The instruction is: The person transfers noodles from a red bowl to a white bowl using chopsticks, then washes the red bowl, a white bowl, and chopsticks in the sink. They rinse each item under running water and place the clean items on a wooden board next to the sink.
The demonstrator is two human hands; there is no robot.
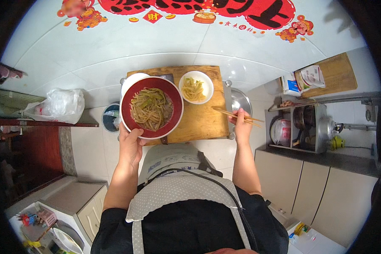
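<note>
The left hand (pixel 130 144) grips the near rim of a big round red bowl of shredded stir-fry (pixel 151 107), at the left end of the wooden cutting board (pixel 201 118). Behind it to the right sits a small white bowl (pixel 196 87). Off the board's right edge, the right hand (pixel 243 125) pinches wooden chopsticks (pixel 238 115) — tips pointing left toward the bowls.

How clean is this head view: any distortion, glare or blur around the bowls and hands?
Head view: strong fisheye bend, with a black rim at the corners and curving tile seams; soft glare on the glossy wall tiles; even light, hardly any shadows. The red bowl, white bowl and chopsticks are fairly sharp, as are the left hand and right hand; detail softens toward the rim.
</note>
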